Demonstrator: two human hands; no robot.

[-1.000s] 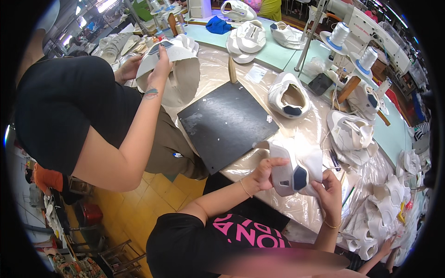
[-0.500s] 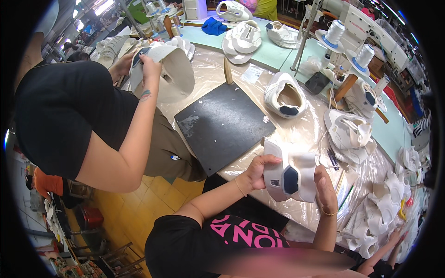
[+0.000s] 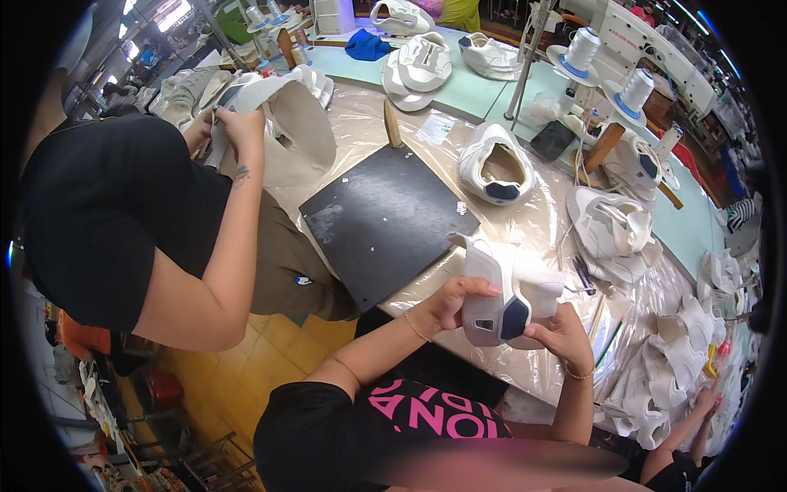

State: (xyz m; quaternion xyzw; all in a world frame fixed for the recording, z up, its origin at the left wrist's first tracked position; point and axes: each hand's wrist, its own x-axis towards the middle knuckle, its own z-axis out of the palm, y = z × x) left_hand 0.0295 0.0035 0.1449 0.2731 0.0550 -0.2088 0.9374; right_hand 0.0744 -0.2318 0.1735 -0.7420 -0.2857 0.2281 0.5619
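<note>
Black cutting board lying on worktop beyond; left hand and right hand each closing grip around white shoe upper.

The left hand covers the near side of the white shoe upper with a navy heel patch, and the right hand hides its underside. At the frame's upper left, the co-worker's hands are partly buried in a pale fabric shoe piece.
</note>
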